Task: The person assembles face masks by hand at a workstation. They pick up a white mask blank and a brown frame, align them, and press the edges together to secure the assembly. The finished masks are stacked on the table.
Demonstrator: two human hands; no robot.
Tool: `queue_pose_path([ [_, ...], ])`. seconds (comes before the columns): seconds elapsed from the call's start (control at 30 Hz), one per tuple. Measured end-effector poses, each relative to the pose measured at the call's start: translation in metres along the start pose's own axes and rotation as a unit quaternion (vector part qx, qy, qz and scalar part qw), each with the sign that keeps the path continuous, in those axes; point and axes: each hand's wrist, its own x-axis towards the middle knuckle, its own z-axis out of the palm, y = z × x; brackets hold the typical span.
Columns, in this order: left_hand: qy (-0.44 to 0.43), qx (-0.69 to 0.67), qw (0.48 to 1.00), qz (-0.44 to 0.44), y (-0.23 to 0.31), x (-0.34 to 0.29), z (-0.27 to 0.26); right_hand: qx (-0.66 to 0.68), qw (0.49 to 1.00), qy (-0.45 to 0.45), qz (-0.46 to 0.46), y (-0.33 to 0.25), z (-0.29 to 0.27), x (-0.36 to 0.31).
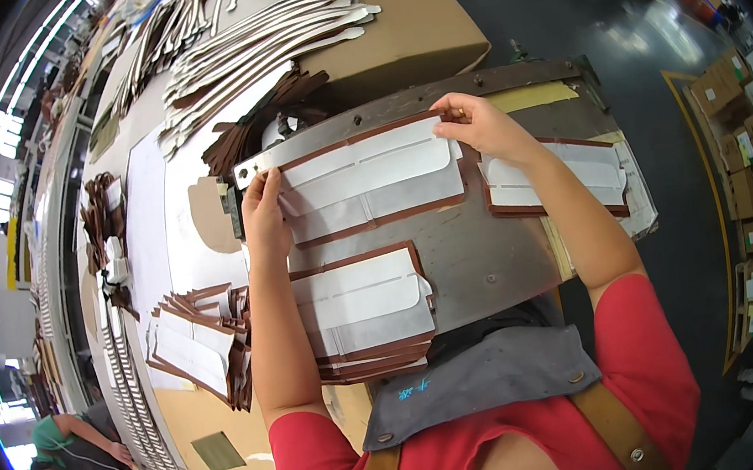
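Note:
A long brown leather panel with a white and grey backing (369,179) lies across the metal work plate (499,268), near its far edge. My left hand (265,212) pinches its left end between thumb and fingers. At the upper right corner, my right hand (478,131) is closed on the same panel, thumb on the white face. Below the panel sits a stack of similar backed pieces (361,303), partly behind my left forearm. Another small stack (563,177) rests on the right of the plate, partly covered by my right forearm.
Fanned leather pieces (194,350) lie left of my left forearm. Long white-and-brown strips (261,50) are piled beside a cardboard box (409,25) beyond the plate. A co-worker (78,454) is busy at the lower left. Stacked cartons (746,169) stand right, across the dark floor.

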Motion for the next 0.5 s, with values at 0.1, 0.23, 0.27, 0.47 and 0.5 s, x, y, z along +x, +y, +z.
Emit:
queue_pose_path([
  [0.1,0.012,0.006,1.0,-0.004,0.001,-0.002,0.002,-0.005,1.0,0.01,-0.017,-0.001,0.0,-0.001],
  [0.23,0.009,0.028,1.0,0.0,-0.001,0.0,0.0,0.013,0.999,0.012,-0.04,-0.002,-0.001,-0.002],
  [0.27,0.011,0.033,0.999,0.003,-0.002,0.001,-0.001,0.015,0.999,0.013,-0.043,-0.004,0.0,-0.003],
  [0.47,0.013,0.109,0.993,0.031,-0.007,0.003,-0.002,0.033,0.998,0.017,-0.05,-0.027,0.006,-0.014],
  [0.5,0.012,0.133,0.99,0.036,-0.007,0.002,-0.001,0.038,0.998,0.02,-0.056,-0.03,0.007,-0.016],
])
